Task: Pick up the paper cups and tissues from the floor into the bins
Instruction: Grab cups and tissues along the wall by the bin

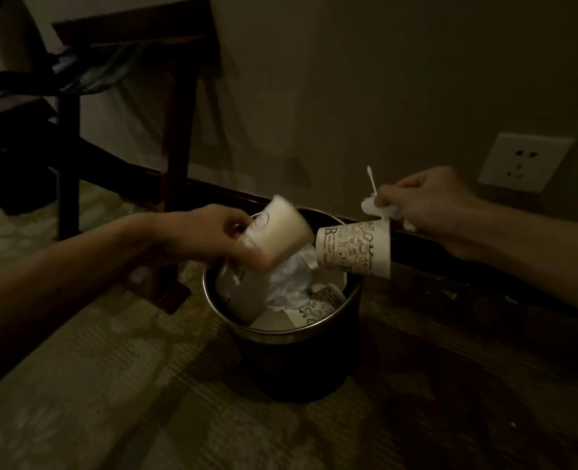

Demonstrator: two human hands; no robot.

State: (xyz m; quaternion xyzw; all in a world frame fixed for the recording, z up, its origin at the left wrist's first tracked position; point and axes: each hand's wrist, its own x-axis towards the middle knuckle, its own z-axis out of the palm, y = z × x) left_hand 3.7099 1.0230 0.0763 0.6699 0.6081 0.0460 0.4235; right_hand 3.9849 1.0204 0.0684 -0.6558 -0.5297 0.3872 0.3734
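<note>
A round dark bin with a metal rim stands on the carpet by the wall, holding crumpled tissue and several paper cups. My left hand grips a white paper cup, tilted and blurred, over the bin's left rim. My right hand pinches a printed paper cup by its rim, together with a scrap of tissue and a cotton swab, above the bin's right edge.
A dark wooden chair with cloth draped over it stands to the left of the bin. A wall socket is at the right. A dark skirting board runs behind the bin.
</note>
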